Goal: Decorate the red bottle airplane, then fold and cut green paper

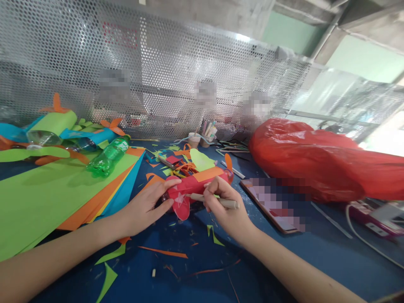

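A toy plane (193, 184) wrapped in red paper, with an orange strip on top and an orange propeller at its far end, lies on the blue table in front of me. My left hand (151, 205) grips its near end, thumb and fingers around the red body. A pale star is drawn on the rounded red wing (180, 211). Between the fingers of my right hand (225, 206) is a light-coloured pen (229, 203), its tip at the wing beside the star. The plane's underside is mostly hidden.
Coloured paper sheets (41, 202) and a green plastic bottle (109, 156) lie left, below other paper-covered bottle planes (53, 125). Paper scraps (109, 277) litter the table. A phone (271, 206), a red plastic bag (309, 155) and a power strip (375, 223) lie right. Behind stands a perforated metal screen (189, 54).
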A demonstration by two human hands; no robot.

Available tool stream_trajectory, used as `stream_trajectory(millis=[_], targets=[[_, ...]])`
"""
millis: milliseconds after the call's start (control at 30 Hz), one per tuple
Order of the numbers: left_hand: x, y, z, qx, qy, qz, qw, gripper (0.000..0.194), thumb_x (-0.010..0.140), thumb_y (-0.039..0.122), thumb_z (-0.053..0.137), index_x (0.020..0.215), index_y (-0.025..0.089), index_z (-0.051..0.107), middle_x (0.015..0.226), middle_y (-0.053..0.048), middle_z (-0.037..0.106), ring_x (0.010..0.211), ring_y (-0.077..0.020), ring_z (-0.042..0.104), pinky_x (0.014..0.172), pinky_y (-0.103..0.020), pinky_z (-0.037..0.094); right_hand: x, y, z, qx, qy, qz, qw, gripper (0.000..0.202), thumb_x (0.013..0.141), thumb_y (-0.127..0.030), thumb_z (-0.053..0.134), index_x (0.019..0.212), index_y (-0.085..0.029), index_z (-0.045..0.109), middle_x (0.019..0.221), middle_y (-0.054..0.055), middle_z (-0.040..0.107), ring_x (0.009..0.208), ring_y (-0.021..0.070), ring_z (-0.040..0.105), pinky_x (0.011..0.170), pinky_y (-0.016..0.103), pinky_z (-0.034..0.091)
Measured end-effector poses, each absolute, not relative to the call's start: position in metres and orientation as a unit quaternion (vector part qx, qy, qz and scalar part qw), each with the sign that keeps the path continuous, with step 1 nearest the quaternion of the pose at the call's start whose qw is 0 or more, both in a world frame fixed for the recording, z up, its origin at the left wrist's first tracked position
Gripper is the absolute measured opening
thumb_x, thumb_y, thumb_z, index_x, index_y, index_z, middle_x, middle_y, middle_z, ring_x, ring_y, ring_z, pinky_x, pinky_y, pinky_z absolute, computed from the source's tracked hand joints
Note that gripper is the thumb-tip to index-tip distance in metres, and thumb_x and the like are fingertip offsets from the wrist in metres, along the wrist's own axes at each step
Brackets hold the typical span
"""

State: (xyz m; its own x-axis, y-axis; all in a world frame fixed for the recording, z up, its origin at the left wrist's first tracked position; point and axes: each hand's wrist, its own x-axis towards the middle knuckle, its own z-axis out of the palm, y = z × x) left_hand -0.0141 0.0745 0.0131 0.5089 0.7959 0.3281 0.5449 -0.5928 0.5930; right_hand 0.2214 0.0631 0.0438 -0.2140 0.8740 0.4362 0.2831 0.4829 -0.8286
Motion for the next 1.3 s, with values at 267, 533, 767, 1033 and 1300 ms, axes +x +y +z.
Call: stream_trajectory(millis=[267,533,767,1033,1300], targets=[[-0.0143,0.0748,0.0126,0.842,0.397,0.298,0.211,0.049,0.103,0.040,0.040,0.151,0.030,0.037,0.154,-0.008,0.051,0.139,-0.0281,0.051,0.114,-0.048,0.043,0.2214,0.0635,0.0448,-0.407,-0.710,0.314,0.481,0.021,0.084,-0.027,0.055,0.070,-0.024,0.040,0.056,-0.007,0.048,0.050,0.0103,0.044,0.050,0.024,0.035],[-0.0145,0.0745,0.0124,0.844,0.393,0.303,0.202,0.050,0.104,0.040,0.041,0.153,0.032,0.035,0.153,-0.006,0.053,0.136,-0.0273,0.053,0.113,-0.047,0.044,0.2220,0.0635,0.0440,-0.403,-0.719,0.310,0.473,0.022,0.085,-0.028,0.055,0.070,-0.024,0.040,0.056,-0.006,0.049,0.051,0.0104,0.044,0.051,0.024,0.037],[-0.0152,0.0754,0.0105,0.842,0.394,0.303,0.209,0.049,0.104,0.041,0.041,0.151,0.029,0.037,0.154,-0.007,0.052,0.138,-0.0273,0.051,0.114,-0.046,0.043,0.2227,0.0636,0.0423,-0.407,-0.722,0.306,0.469,0.022,0.087,-0.028,0.055,0.071,-0.024,0.041,0.056,-0.006,0.049,0.051,0.0103,0.043,0.050,0.024,0.036],[-0.0148,0.0748,0.0124,0.844,0.396,0.301,0.200,0.049,0.104,0.040,0.041,0.152,0.030,0.037,0.154,-0.007,0.052,0.138,-0.0274,0.052,0.113,-0.047,0.044,0.2230,0.0634,0.0422,-0.402,-0.728,0.301,0.466,0.022,0.087,-0.028,0.056,0.070,-0.023,0.041,0.056,-0.006,0.050,0.050,0.0098,0.043,0.050,0.024,0.036],[-0.0147,0.0750,0.0115,0.842,0.396,0.304,0.204,0.049,0.104,0.041,0.041,0.152,0.031,0.037,0.155,-0.006,0.051,0.139,-0.0276,0.051,0.114,-0.047,0.043,0.2229,0.0625,0.0432,-0.405,-0.731,0.295,0.463,0.023,0.086,-0.028,0.055,0.069,-0.023,0.042,0.057,-0.006,0.050,0.051,0.0099,0.043,0.051,0.024,0.036]])
